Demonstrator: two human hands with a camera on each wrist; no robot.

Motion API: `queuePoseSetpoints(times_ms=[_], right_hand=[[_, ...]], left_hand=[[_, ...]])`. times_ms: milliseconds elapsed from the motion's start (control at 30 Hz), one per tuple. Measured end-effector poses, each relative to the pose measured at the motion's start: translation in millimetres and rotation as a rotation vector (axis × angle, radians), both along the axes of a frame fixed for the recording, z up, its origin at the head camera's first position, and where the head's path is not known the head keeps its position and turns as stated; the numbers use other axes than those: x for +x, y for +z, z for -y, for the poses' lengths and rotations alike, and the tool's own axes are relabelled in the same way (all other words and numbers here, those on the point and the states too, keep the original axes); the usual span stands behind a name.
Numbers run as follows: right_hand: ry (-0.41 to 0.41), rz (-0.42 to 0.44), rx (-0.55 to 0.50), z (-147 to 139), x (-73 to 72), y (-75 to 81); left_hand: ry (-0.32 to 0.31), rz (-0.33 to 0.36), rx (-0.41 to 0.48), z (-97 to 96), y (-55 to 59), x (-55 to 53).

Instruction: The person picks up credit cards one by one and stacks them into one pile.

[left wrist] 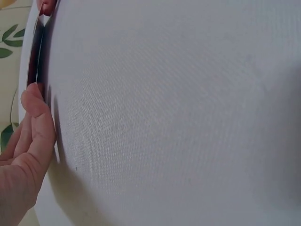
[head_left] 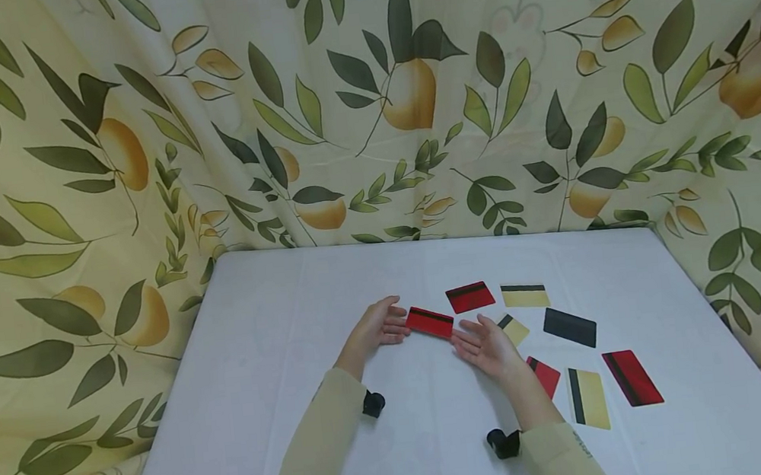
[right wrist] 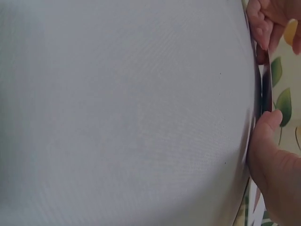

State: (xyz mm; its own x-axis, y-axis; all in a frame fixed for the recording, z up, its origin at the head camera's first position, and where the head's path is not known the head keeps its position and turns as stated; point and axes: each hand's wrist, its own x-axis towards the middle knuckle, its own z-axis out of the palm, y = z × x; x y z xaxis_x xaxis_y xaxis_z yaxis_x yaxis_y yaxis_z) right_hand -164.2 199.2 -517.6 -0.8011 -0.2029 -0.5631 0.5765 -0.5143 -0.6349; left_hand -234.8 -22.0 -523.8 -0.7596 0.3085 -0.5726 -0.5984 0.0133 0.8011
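A red card with a dark stripe (head_left: 430, 323) is held between both hands over the white table, seen edge-on in the wrist views. My left hand (head_left: 380, 323) pinches its left end with the fingertips. At its right end, the fingertips of my right hand (head_left: 487, 347) grip the card. In the left wrist view the left hand (left wrist: 33, 141) has a fingertip on the card's edge (left wrist: 35, 56). The right wrist view shows the right thumb (right wrist: 269, 123) against the card (right wrist: 267, 89).
Several striped cards lie right of the hands: a red card (head_left: 470, 297), a gold card (head_left: 525, 297), a black card (head_left: 570, 327), another red card (head_left: 632, 377) and a gold card (head_left: 595, 397). Right arm partly covers a red card (head_left: 547, 376). Leaf-patterned curtain (head_left: 372, 154) surrounds the table (head_left: 255, 295).
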Motion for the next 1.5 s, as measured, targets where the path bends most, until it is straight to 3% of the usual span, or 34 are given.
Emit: queuePoseSetpoints(times_ms=[267,400,700,967,1133,1367,1500], right_hand=[[0.063,-0.012,0.047,-1,-3.1,-0.7],[0.081,-0.029,0.095,0,-3.2,-2.1],[0.032,-0.021,0.175,4,-2.7,-5.2],[0.004,-0.014,0.218,10,-0.5,-6.3],[-0.006,-0.011,0.264,17,2.4,-7.8],[-0.024,-0.014,0.282,26,9.7,-10.4],[-0.013,-0.007,0.306,30,14.6,-13.4]], left_hand=[[-0.012,0.004,-0.014,-3.1,-1.4,3.3],[0.024,-0.007,-0.008,-6.1,-5.7,5.1],[0.168,-0.015,0.038,-10.8,-15.5,11.7],[0.267,-0.053,0.102,-7.5,-17.5,27.6],[0.294,-0.098,0.096,-3.0,-18.6,38.5],[0.347,-0.079,0.074,-0.2,-22.8,52.2],[0.338,-0.09,0.066,1.3,-25.7,61.6]])
